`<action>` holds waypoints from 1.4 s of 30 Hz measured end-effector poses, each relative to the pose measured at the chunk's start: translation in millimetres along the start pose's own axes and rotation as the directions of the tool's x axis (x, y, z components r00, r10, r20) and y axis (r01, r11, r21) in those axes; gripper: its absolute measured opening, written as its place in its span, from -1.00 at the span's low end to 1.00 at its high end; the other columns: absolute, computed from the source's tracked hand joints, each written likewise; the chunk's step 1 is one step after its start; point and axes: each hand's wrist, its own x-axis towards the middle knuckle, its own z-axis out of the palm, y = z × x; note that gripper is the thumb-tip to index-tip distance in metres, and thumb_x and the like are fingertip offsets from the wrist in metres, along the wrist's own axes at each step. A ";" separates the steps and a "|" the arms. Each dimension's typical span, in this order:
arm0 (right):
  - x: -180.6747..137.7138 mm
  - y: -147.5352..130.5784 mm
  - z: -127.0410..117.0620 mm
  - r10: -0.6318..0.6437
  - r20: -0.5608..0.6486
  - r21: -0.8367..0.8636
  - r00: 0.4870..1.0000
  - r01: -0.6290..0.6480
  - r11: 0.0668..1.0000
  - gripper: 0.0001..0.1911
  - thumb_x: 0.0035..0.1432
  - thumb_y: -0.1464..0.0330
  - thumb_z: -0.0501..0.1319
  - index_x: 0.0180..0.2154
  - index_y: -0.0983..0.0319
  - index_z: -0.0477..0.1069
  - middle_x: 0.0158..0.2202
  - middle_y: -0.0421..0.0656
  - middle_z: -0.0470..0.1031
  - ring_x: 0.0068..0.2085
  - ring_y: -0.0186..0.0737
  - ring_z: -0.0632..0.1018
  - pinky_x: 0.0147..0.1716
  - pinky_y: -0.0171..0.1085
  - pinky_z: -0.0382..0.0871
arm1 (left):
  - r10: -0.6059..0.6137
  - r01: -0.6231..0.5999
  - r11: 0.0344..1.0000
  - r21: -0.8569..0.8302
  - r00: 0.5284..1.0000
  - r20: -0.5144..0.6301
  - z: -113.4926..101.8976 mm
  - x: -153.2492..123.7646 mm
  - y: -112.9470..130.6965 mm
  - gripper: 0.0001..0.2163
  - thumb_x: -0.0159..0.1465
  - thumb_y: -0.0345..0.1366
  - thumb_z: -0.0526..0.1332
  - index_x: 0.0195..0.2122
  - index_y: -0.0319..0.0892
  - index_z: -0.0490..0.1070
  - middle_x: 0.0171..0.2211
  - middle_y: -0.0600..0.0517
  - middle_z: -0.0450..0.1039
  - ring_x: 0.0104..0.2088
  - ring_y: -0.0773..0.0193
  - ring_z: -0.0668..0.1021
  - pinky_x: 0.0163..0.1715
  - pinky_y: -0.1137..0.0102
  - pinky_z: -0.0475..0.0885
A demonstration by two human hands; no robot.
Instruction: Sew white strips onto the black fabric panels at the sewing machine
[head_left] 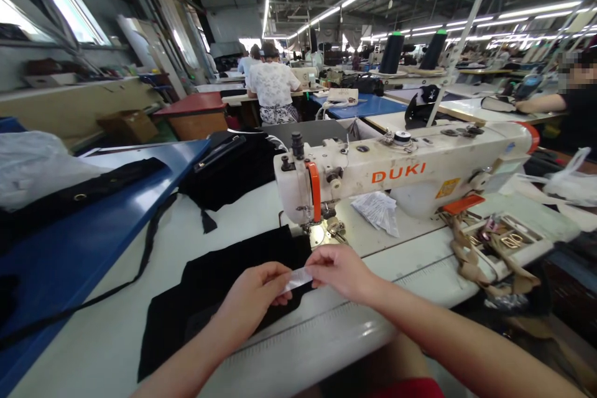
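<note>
A small white label (297, 278) is stretched between my two hands, just in front of the sewing machine's needle area. My left hand (254, 292) pinches its left end, and my right hand (338, 270) grips the right end. Beneath them lies black fabric (224, 264), spread over the white table and reaching toward the needle. The white sewing machine (364, 165), marked DUKI, stands right behind my hands. On its bed rests a pile of similar white labels (377, 211).
A tray (513, 239) with metal rings and tan straps (469, 255) sits at the right. Beyond the left side runs a blue table (121, 211) bearing black pieces and clear plastic. Behind the machine lies more black fabric (233, 168). Other people work farther back and at right.
</note>
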 end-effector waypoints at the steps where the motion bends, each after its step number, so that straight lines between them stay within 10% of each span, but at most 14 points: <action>1: 4.5 2.9 0.8 0.040 0.004 0.044 0.999 -0.040 0.998 -0.91 0.07 0.38 0.29 -0.43 0.27 0.45 -0.58 -0.28 0.44 -0.51 -0.37 0.50 -0.47 -0.39 0.37 | 0.018 -0.017 0.998 0.067 1.000 -0.011 -1.1 1.3 -1.3 -0.72 0.14 -0.10 0.16 -0.36 -0.21 0.51 -0.52 0.03 0.51 -0.44 0.20 0.56 -0.36 0.34 0.44; 4: 15.0 9.0 1.8 0.113 0.021 0.147 0.993 -0.115 0.982 -0.83 0.04 0.31 0.34 -0.43 0.28 0.43 -0.58 -0.28 0.45 -0.55 -0.40 0.50 -0.49 -0.39 0.41 | 0.256 -0.188 0.915 0.357 0.955 -0.151 -2.9 4.8 -10.2 -0.72 0.21 -0.16 0.12 -0.20 -0.19 0.51 -0.34 -0.02 0.57 -0.30 0.13 0.59 -0.27 0.26 0.48; 9: 24.1 9.4 -1.9 0.148 0.062 0.169 0.987 -0.156 0.973 -0.82 0.10 0.31 0.31 -0.43 0.30 0.42 -0.56 -0.23 0.48 -0.56 -0.42 0.50 -0.51 -0.41 0.44 | 0.875 -0.537 0.197 0.820 0.474 0.100 1.4 10.1 -24.2 -0.78 0.30 -0.36 0.11 -0.10 -0.20 0.48 -0.09 -0.09 0.54 -0.04 0.07 0.53 0.05 0.09 0.37; 13: 28.9 5.9 -6.6 0.114 0.053 0.094 0.992 -0.118 0.989 -0.85 0.11 0.34 0.31 -0.41 0.30 0.45 -0.52 -0.19 0.51 -0.52 -0.39 0.51 -0.46 -0.37 0.47 | 0.910 -0.537 -0.082 0.840 0.303 0.282 3.2 18.9 -24.7 -0.77 0.34 -0.49 0.04 -0.19 -0.22 0.50 -0.23 -0.04 0.57 -0.12 0.18 0.55 0.07 0.17 0.37; 19: 11.3 7.6 -12.8 -0.202 -0.117 -0.321 0.972 0.155 0.934 -0.86 0.21 0.48 0.17 -0.24 0.27 0.50 -0.27 -0.10 0.54 -0.22 -0.23 0.53 -0.14 -0.21 0.43 | 0.906 -0.525 -0.025 0.851 0.348 0.241 3.1 38.5 -31.6 -0.77 0.34 -0.50 0.02 -0.25 -0.27 0.49 -0.29 -0.07 0.55 -0.21 0.17 0.54 -0.08 0.21 0.48; 23: -13.7 22.4 -11.3 -0.551 0.245 -0.756 0.798 0.513 0.406 -0.81 0.25 0.46 0.14 -0.14 0.29 0.49 -0.08 -0.01 0.51 -0.04 -0.12 0.46 0.01 -0.14 0.35 | 0.892 -0.517 0.082 0.852 0.420 0.169 3.7 43.4 -43.4 -0.74 0.36 -0.48 -0.02 -0.29 -0.29 0.48 -0.32 -0.08 0.53 -0.26 0.19 0.53 -0.21 0.28 0.52; 26: -20.8 30.7 -9.3 -0.558 0.367 -0.789 0.744 0.567 0.236 -0.79 0.28 0.39 0.14 -0.10 0.31 0.46 0.00 -0.02 0.48 0.03 -0.12 0.42 0.07 -0.16 0.30 | 0.886 -0.520 0.120 0.846 0.440 0.145 1.3 43.3 -47.7 -0.74 0.36 -0.46 -0.02 -0.28 -0.28 0.47 -0.31 -0.08 0.53 -0.25 0.20 0.53 -0.21 0.30 0.52; 36: -17.7 29.3 -10.5 -0.528 0.412 -0.800 0.742 0.572 0.181 -0.77 0.33 0.45 0.05 -0.10 0.33 0.45 -0.01 0.02 0.49 0.02 -0.13 0.42 0.07 -0.15 0.30 | 0.895 -0.495 -0.009 0.869 0.384 0.228 12.9 43.6 -35.5 -0.73 0.32 -0.53 -0.01 -0.22 -0.29 0.49 -0.25 -0.11 0.55 -0.18 0.15 0.54 -0.12 0.24 0.51; 42: -18.9 31.9 -10.3 -0.522 0.405 -0.798 0.751 0.568 0.199 -0.77 0.32 0.45 0.07 -0.08 0.33 0.44 -0.01 0.02 0.48 0.05 -0.13 0.41 0.08 -0.15 0.28 | 0.860 -0.505 -0.009 0.863 0.437 0.265 16.1 48.1 -38.9 -0.73 0.31 -0.55 -0.03 -0.21 -0.29 0.47 -0.26 -0.11 0.54 -0.21 0.14 0.56 -0.16 0.25 0.53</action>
